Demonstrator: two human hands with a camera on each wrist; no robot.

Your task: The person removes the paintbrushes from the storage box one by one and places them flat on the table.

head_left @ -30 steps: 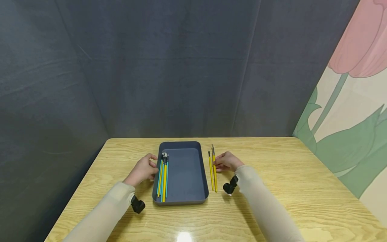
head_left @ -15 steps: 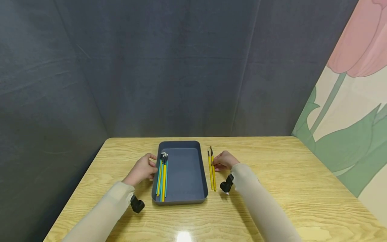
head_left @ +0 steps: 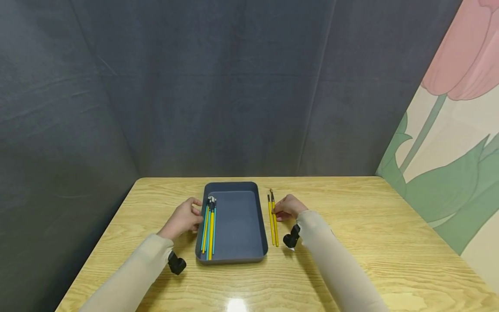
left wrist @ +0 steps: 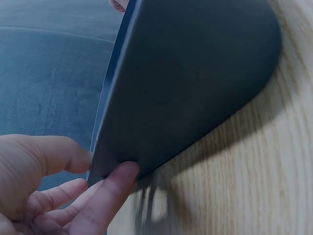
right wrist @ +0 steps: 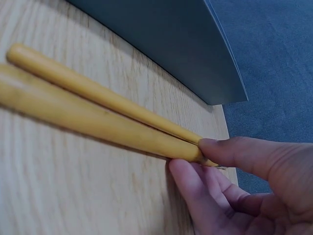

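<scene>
Dark cloth (head_left: pixel 214 108) hangs behind a wood-grain table (head_left: pixel 370 260), with a pink tulip mural (head_left: pixel 460 56) on the wall to the right, as a person in pale sleeves (head_left: pixel 339 264) works with both hands over a set of paintbrushes. Near the table's far edge, a shallow gray tray (head_left: pixel 239 225) carries a cluster of teal- and yellow-handled brushes (head_left: pixel 212 229) along its left side, bristle ends toward the tray's far edge. The left hand (head_left: pixel 185 220) holds the tray's left wall, one digit at the rim and another pressed against the outside. Just beyond the tray's right edge, the right hand (head_left: pixel 288 208) pinches a thicker yellow-handled paintbrush (head_left: pixel 275 229) between thumb and fingers; whether it clears the wood is hard to tell. Close beside it, on the tray side, lies a thinner yellow-handled paintbrush (head_left: pixel 271 225), nearly parallel, the thumb tip reaching its edge in the right wrist view. Small black cameras (head_left: pixel 291 237) ride on both wrists.
</scene>
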